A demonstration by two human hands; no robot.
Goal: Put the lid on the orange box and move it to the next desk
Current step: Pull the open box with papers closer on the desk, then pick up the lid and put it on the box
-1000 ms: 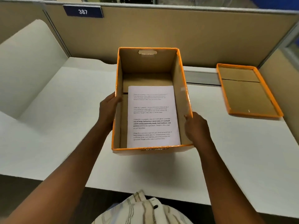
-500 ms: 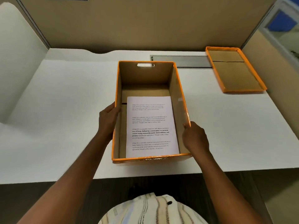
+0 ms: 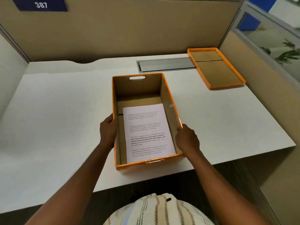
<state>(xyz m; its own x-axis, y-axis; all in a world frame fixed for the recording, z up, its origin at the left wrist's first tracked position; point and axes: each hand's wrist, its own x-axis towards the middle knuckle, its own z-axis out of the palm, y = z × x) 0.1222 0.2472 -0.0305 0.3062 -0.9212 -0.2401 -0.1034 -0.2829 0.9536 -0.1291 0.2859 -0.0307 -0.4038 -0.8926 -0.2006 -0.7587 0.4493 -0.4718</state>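
Observation:
An open orange box [image 3: 168, 98] with brown cardboard inside stands on the white desk, near its front edge. A printed sheet of paper [image 3: 148, 132] lies flat on the box floor. My left hand [image 3: 108, 129] grips the box's left wall from outside. My right hand [image 3: 188, 138] grips the right wall near the front corner. The orange lid [image 3: 215, 67] lies upside down at the desk's far right corner, apart from the box and from both hands.
A grey cable tray cover [image 3: 165, 64] is set into the white desk [image 3: 56, 119] behind the box. Beige partition walls [image 3: 129, 26] close the back and right sides; a sign reads 387 [image 3: 41, 4]. The desk's right edge [image 3: 276, 120] drops off beside the lid.
The box has come toward the desk's front edge with both hands still holding its sides. The view has tilted, bringing the partition sign back into sight.

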